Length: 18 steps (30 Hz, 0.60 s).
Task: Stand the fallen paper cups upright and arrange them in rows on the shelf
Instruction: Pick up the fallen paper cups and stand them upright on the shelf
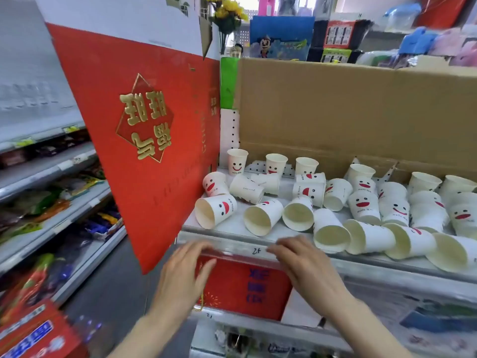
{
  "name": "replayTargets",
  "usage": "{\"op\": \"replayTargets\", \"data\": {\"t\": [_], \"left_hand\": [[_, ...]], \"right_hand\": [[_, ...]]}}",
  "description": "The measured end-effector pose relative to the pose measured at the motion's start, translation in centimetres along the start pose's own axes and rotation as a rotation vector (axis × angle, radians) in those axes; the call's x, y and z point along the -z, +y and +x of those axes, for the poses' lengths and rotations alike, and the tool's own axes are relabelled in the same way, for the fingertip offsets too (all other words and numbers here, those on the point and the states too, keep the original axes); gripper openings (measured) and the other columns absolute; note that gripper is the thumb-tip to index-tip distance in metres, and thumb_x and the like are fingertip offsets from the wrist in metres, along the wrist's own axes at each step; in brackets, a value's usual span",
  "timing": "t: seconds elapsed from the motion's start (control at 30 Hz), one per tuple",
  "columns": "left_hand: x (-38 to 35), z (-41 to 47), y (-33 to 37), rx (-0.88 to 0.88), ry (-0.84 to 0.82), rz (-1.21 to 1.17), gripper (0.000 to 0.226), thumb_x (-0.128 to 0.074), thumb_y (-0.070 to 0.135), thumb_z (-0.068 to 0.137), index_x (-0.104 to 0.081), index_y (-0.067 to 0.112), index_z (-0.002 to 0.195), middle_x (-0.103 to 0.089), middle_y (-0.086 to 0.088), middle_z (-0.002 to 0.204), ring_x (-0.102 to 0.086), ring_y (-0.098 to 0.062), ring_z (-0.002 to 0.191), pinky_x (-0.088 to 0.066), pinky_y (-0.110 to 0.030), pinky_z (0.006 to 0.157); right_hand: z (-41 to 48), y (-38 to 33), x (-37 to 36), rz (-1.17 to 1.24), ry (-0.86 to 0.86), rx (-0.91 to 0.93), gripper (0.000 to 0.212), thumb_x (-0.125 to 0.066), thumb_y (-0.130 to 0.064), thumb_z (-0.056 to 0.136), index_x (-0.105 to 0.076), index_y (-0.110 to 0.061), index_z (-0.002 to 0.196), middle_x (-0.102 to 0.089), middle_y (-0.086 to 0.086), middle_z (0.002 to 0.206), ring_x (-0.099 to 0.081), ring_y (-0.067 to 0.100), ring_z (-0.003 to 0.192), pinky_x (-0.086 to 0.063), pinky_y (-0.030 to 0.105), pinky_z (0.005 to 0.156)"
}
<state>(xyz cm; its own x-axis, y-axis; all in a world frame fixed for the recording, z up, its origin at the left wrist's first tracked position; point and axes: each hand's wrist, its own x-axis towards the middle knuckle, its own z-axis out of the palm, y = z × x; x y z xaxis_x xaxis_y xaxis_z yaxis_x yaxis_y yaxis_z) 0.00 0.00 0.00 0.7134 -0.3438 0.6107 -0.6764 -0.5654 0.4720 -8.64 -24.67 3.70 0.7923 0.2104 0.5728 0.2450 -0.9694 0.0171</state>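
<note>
In the head view, a white metal shelf [232, 227] with a clear plastic price rail [240, 248] along its front edge carries a crowd of white paper cups printed with small black eyes and red smiling mouths [364, 205]. Most of them lie tumbled on their sides across the shelf, their smooth cream insides turned toward the rail, some leaning on one another. At the back of the shelf three tapered cups stand upright in a loose line, the left upright cup [237, 161] nearest the shelf's left end. Behind the shelf rises a matt brown corrugated cardboard wall [348, 112]. At the shelf's left end leans a large glossy red gift box with embossed gold characters [144, 125]. Under the shelf sits a smaller red box with blue print [245, 285]. The left hand [185, 270] and the right hand [307, 264], both slightly blurred, hover just in front of the rail with fingers loose and spread, holding nothing; whether the right fingertips touch the rail cannot be told.
</note>
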Motion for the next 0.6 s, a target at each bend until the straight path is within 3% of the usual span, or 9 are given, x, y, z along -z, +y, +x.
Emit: {"op": "replayTargets", "data": {"t": [0.1,0.17,0.27,0.4,0.5,0.6], "left_hand": [[0.0,3.8,0.5,0.047,0.024,0.052,0.028,-0.068,0.031,0.085,-0.057,0.023,0.109,-0.058,0.011,0.104,-0.052,-0.009,0.098,-0.037,-0.019,0.08],[-0.4,5.5,0.5,0.101,-0.009,0.099,0.032,-0.067,0.033,0.084,-0.055,0.02,0.111,-0.057,0.006,0.105,-0.053,-0.016,0.098,-0.04,-0.028,0.079],[-1.3,6.4,-0.1,0.153,-0.051,0.176,0.029,-0.066,0.031,0.085,-0.059,0.015,0.108,-0.061,-0.001,0.105,-0.054,-0.024,0.095,-0.042,-0.035,0.079],[-1.6,6.9,-0.1,0.134,-0.039,0.258,0.013,-0.066,0.029,0.083,-0.058,0.018,0.083,-0.065,-0.001,0.086,-0.054,-0.025,0.08,-0.038,-0.034,0.064],[-0.8,7.1,0.2,0.104,-0.002,0.279,0.008,-0.067,0.025,0.083,-0.062,0.018,0.082,-0.065,0.001,0.077,-0.055,-0.025,0.078,-0.041,-0.033,0.06],[0.2,7.7,0.6,0.025,0.056,0.284,0.006,-0.068,0.019,0.081,-0.063,0.019,0.084,-0.064,0.002,0.075,-0.056,-0.025,0.077,-0.042,-0.033,0.062]], "right_hand": [[3.4,0.1,0.7,-0.154,0.01,0.04,0.052,-0.077,0.005,0.062,-0.069,-0.021,0.106,-0.064,0.003,0.104,-0.058,0.023,0.09,-0.047,0.03,0.061],[5.0,0.6,0.9,-0.253,0.005,0.115,0.055,-0.065,0.011,0.057,-0.068,-0.019,0.103,-0.062,0.007,0.104,-0.057,0.026,0.087,-0.038,0.028,0.057],[5.5,1.2,0.6,-0.332,-0.083,0.185,0.046,-0.049,0.01,0.059,-0.066,-0.014,0.094,-0.058,0.01,0.104,-0.053,0.027,0.085,-0.033,0.029,0.055],[6.7,1.5,0.5,-0.423,-0.159,0.199,0.022,-0.066,0.007,0.06,-0.061,-0.012,0.071,-0.058,0.008,0.095,-0.053,0.026,0.081,-0.025,0.03,0.053],[7.4,1.8,0.7,-0.386,-0.144,0.153,0.024,-0.068,0.008,0.062,-0.063,-0.012,0.073,-0.056,0.008,0.096,-0.052,0.027,0.082,-0.029,0.031,0.046],[7.9,2.3,1.1,-0.317,-0.162,0.072,0.034,-0.067,0.012,0.065,-0.064,-0.014,0.087,-0.049,0.007,0.108,-0.046,0.025,0.093,-0.045,0.036,0.043]]}}
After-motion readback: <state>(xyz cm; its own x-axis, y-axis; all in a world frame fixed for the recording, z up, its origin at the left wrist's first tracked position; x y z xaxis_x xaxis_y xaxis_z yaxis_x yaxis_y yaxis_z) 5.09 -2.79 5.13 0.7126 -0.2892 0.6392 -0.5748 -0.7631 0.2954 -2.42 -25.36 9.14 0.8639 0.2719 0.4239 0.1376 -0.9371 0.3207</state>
